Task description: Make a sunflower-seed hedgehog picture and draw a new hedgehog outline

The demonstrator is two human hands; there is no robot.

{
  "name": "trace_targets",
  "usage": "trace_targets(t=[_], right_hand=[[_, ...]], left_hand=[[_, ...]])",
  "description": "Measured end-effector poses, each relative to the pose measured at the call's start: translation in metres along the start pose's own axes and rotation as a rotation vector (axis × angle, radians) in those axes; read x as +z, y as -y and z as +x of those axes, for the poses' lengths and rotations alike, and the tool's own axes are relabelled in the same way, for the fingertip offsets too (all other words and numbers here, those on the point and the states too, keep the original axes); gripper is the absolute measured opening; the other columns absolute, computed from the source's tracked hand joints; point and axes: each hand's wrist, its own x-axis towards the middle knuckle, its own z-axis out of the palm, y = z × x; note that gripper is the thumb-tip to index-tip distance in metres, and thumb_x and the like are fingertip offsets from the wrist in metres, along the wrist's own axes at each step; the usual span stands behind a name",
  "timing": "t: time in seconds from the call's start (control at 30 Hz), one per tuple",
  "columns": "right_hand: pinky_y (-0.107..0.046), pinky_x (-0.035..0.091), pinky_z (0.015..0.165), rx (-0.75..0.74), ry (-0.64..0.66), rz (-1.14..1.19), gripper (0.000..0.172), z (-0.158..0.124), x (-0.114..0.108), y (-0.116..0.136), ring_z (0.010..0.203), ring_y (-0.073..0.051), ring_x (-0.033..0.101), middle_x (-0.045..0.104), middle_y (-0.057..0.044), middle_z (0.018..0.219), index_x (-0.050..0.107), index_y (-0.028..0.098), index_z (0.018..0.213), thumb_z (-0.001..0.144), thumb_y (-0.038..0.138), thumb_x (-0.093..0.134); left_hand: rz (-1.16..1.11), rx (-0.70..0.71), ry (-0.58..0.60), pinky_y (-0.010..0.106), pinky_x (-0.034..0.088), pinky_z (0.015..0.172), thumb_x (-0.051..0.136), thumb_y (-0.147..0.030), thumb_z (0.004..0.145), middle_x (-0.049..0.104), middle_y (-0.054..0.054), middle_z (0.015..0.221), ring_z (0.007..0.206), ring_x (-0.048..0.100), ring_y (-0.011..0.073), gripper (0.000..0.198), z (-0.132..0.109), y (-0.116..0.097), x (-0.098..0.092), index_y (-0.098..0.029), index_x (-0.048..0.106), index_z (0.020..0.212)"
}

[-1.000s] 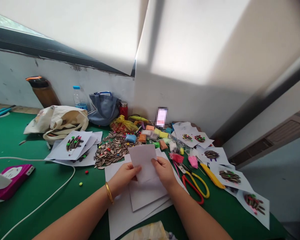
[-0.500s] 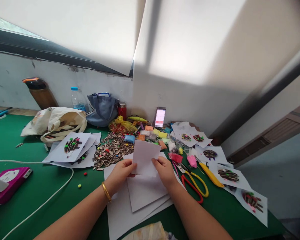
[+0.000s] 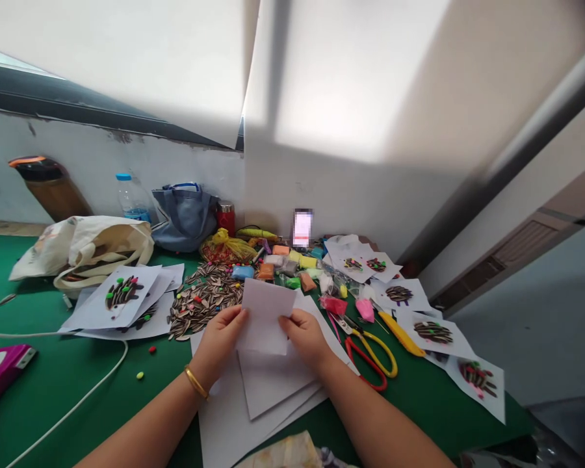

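Note:
A small blank sheet of white paper (image 3: 266, 315) is held up between my two hands. My left hand (image 3: 223, 341) pinches its left edge between thumb and fingers, a gold bangle on the wrist. At the right edge, my right hand (image 3: 305, 338) grips it the same way. Larger blank white sheets (image 3: 224, 416) lie stacked and overlapping on the table beneath. Behind my left hand spreads a pile of striped sunflower seeds (image 3: 199, 299). Scissors (image 3: 370, 357) with red and yellow handles lie to the right of my right hand.
Packets of coloured clay (image 3: 299, 260) lie behind the paper. Finished seed pictures (image 3: 433, 331) line the right edge; more pictures (image 3: 124, 296) are stacked left. A yellow cutter (image 3: 404, 335), cloth bags (image 3: 185, 218), a phone (image 3: 302, 227), a white cable (image 3: 88, 403) and a purple box (image 3: 2, 374) sit around.
The camera view has turned slightly right, so the scene shifts left. Both hands still hold the small sheet in nearly the same position over the stack.

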Motion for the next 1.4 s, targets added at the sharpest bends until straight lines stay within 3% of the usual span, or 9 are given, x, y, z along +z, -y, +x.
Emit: trace_targets(t=[0.2, 0.33, 0.43, 0.53, 0.63, 0.73, 0.87, 1.17, 1.4], right_hand=[[-0.026, 0.046, 0.059, 0.073, 0.279, 0.075, 0.027, 0.001, 0.000, 0.000, 0.062, -0.014, 0.057, 0.061, -0.001, 0.071, 0.063, 0.016, 0.087, 0.077, 0.042, 0.064], [-0.030, 0.049, 0.073, -0.068, 0.064, 0.074, 0.040, 0.007, -0.021, 0.005, 0.081, -0.016, 0.061, 0.064, -0.004, 0.094, 0.058, 0.020, 0.114, 0.079, 0.039, 0.064], [-0.035, 0.047, 0.087, -0.243, -0.094, -0.111, 0.050, 0.005, -0.034, 0.018, 0.099, -0.019, 0.059, 0.060, -0.007, 0.113, 0.049, 0.026, 0.130, 0.083, 0.036, 0.062], [-0.040, 0.036, 0.098, -0.469, -0.023, -0.567, 0.040, -0.003, -0.030, 0.035, 0.112, -0.023, 0.051, 0.059, -0.008, 0.122, 0.057, 0.028, 0.125, 0.086, 0.034, 0.063], [-0.042, 0.026, 0.097, -0.624, 0.163, -0.931, 0.018, -0.011, -0.013, 0.043, 0.102, -0.021, 0.053, 0.069, -0.004, 0.101, 0.067, 0.029, 0.107, 0.092, 0.029, 0.057], [-0.040, 0.025, 0.089, -0.641, 0.200, -1.092, 0.014, -0.013, 0.003, 0.042, 0.090, -0.018, 0.051, 0.068, -0.002, 0.082, 0.066, 0.025, 0.089, 0.094, 0.024, 0.053], [-0.038, 0.025, 0.085, -0.629, 0.204, -1.118, 0.010, -0.011, 0.005, 0.038, 0.087, -0.018, 0.050, 0.067, -0.001, 0.080, 0.064, 0.023, 0.085, 0.091, 0.025, 0.055], [-0.035, 0.025, 0.088, -0.505, 0.186, -0.991, 0.010, -0.005, -0.017, 0.035, 0.087, -0.017, 0.052, 0.069, 0.000, 0.083, 0.066, 0.022, 0.085, 0.086, 0.015, 0.058], [-0.033, 0.028, 0.082, -0.444, 0.106, -0.948, 0.013, 0.001, -0.032, 0.031, 0.084, -0.016, 0.054, 0.068, -0.001, 0.079, 0.067, 0.021, 0.082, 0.087, 0.015, 0.056]], left_hand=[[-0.024, -0.107, -0.078, 0.027, 0.049, 0.057, 0.077, -0.051, 0.063, 0.071, 0.006, 0.079, 0.064, 0.063, 0.0182, 0.051, 0.002, -0.010, -0.005, -0.014, 0.068, 0.097], [0.166, -0.139, 0.033, 0.025, 0.044, 0.052, 0.074, -0.048, 0.066, 0.069, 0.005, 0.072, 0.059, 0.060, 0.0167, 0.040, 0.002, -0.018, -0.009, -0.015, 0.071, 0.087], [0.470, -0.054, 0.150, 0.025, 0.041, 0.053, 0.067, -0.044, 0.072, 0.070, 0.005, 0.071, 0.060, 0.059, 0.0180, 0.029, -0.001, -0.018, -0.007, -0.016, 0.073, 0.074], [0.726, 0.111, 0.269, 0.026, 0.042, 0.061, 0.059, -0.037, 0.078, 0.072, 0.004, 0.073, 0.068, 0.061, 0.0208, 0.024, -0.006, -0.015, -0.001, -0.020, 0.073, 0.070], [0.895, 0.240, 0.321, 0.027, 0.041, 0.066, 0.052, -0.032, 0.081, 0.073, 0.005, 0.077, 0.073, 0.062, 0.0214, 0.025, -0.012, -0.014, 0.003, -0.023, 0.074, 0.073], [1.028, 0.309, 0.308, 0.028, 0.041, 0.069, 0.050, -0.030, 0.083, 0.074, 0.007, 0.082, 0.077, 0.063, 0.0219, 0.026, -0.017, -0.014, 0.004, -0.023, 0.075, 0.079], [1.151, 0.349, 0.325, 0.028, 0.039, 0.069, 0.047, -0.029, 0.087, 0.073, 0.007, 0.084, 0.079, 0.064, 0.0215, 0.028, -0.018, -0.014, 0.004, -0.023, 0.073, 0.083], [1.198, 0.423, 0.300, 0.028, 0.039, 0.071, 0.048, -0.028, 0.088, 0.071, 0.003, 0.086, 0.083, 0.063, 0.0199, 0.025, -0.007, -0.022, -0.010, -0.024, 0.072, 0.085], [1.154, 0.469, 0.051, 0.030, 0.042, 0.072, 0.043, -0.036, 0.091, 0.070, 0.004, 0.088, 0.081, 0.061, 0.0201, 0.029, 0.003, -0.029, -0.024, -0.022, 0.069, 0.088]])
